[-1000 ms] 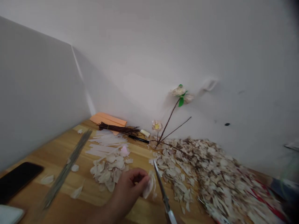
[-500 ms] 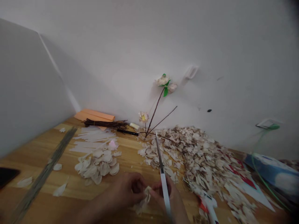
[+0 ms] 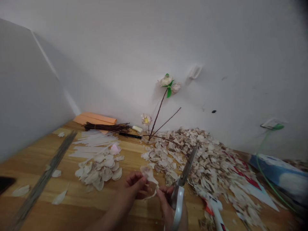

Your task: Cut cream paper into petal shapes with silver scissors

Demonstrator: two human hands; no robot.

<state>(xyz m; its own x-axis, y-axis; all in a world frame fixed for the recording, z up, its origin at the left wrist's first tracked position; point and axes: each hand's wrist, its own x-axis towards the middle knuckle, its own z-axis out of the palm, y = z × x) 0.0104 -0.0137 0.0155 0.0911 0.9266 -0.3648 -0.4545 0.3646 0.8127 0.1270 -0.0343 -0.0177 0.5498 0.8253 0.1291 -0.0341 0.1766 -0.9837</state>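
My left hand pinches the broad end of a pale, thin dried petal. Its narrow end is between the thumb and finger of my right hand. That same right hand also carries a pair of scissors with grey-white handles, the blades pointing up and away to the right. A thin strip hangs curled below the petal, between the hands. Left of my hands lies a heap of whole pale petals.
A large mound of petal scraps spreads to the right, with a white glue gun at its near edge. Behind stand artificial flowers on brown stems. Grey wires, brown stems and white strips lie left.
The petal has come up and opened out between my hands. The scissors have swung to the right in my right hand, and the view has shifted slightly.
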